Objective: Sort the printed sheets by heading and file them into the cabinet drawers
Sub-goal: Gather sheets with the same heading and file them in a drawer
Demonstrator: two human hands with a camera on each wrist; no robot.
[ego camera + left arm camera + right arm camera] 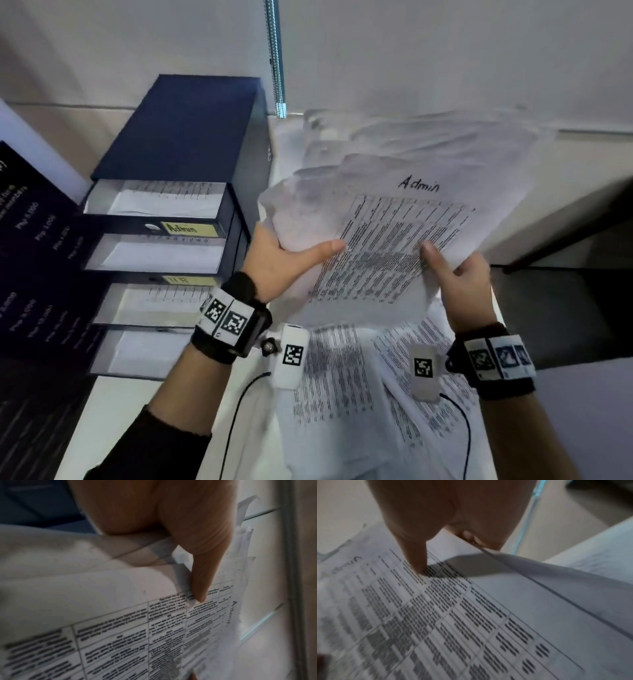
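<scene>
I hold a stack of printed sheets (394,240) in the air; the top sheet carries a handwritten "Admin" heading (418,184) over a table of text. My left hand (291,253) pinches the stack's left edge, thumb on top (200,585). My right hand (459,270) pinches the lower right edge, thumb (418,561) pressing the printed table (453,615). To the left stands a dark blue drawer cabinet (178,137) with several drawers pulled out; the top drawer (161,202) bears a yellow "Admin" label (188,229) and holds sheets.
More printed sheets (342,377) lie spread on the white desk (113,404) below my hands. A dark printed board (37,260) leans at the left. A second yellow label (188,280) sits on a lower drawer. A metal conduit (275,58) runs down the wall.
</scene>
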